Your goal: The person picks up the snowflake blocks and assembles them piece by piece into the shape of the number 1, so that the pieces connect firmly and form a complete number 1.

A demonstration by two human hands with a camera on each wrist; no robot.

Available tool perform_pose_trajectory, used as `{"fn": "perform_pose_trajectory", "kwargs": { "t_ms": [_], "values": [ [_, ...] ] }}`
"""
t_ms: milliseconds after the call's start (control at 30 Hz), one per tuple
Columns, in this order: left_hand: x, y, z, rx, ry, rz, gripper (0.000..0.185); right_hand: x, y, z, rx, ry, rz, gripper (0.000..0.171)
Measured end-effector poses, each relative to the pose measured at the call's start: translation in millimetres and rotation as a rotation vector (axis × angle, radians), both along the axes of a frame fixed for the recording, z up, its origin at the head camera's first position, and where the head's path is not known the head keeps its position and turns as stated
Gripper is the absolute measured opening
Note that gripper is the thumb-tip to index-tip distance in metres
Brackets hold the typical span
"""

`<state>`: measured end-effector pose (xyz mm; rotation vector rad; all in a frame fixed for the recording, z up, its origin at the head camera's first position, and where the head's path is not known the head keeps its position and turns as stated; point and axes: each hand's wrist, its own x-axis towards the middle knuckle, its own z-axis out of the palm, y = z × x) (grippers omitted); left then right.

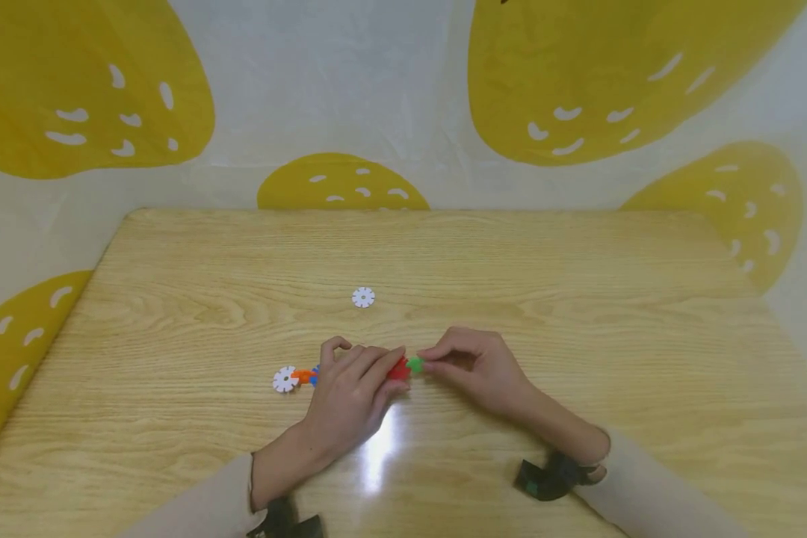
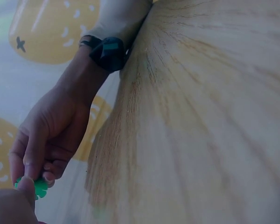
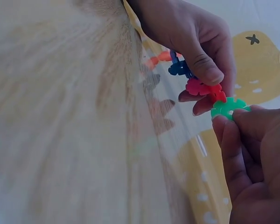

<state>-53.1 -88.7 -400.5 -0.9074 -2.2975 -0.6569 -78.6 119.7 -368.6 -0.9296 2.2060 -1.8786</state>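
A chain of notched plastic discs runs across the table under my left hand [image 1: 353,388]. At its left end is a white disc [image 1: 285,379], followed by an orange disc [image 1: 302,376]. Blue [image 3: 178,68], pink [image 3: 196,87] and red discs [image 3: 219,94] show in the right wrist view. My left fingers and thumb grip the chain near the red end and hide part of it. Between thumb and fingertips, my right hand [image 1: 487,370] pinches a green disc [image 3: 229,107], whose edge meets the red disc. Whether their notches are fully interlocked I cannot tell.
A loose white notched disc [image 1: 363,297] lies on the wooden table [image 1: 578,284] beyond the hands. Behind the table's far edge hangs a white cloth with yellow shapes [image 1: 343,183]. Each wrist wears a black strapped device [image 1: 548,478].
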Motion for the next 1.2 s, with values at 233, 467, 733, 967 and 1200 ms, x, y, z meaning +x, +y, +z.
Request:
{"fn": "perform_pose_trajectory", "kwargs": {
  "t_ms": [233,467,733,967,1200],
  "values": [
    [-2.1,0.5,-2.5,0.025,-0.004,-0.029,0.041,-0.5,-0.8,-1.4,0.006,0.059,0.025,0.018],
    [-1.6,1.6,-1.8,0.043,0.001,-0.038,0.04,-0.3,-1.4,0.4,0.03,0.064,0.02,0.016],
    [0.2,2.6,-0.6,0.059,0.03,-0.05,0.038,1.2,-2.0,0.2,0.008,0.057,0.045,0.013],
    [0.7,2.5,-1.5,0.063,0.034,-0.059,0.04,0.3,-2.5,-2.1,0.009,0.083,0.053,0.013],
    [1.9,2.6,-2.2,0.061,0.034,-0.063,0.042,-0.9,-3.2,-5.5,0.015,0.147,0.059,0.019]
  ]
}}
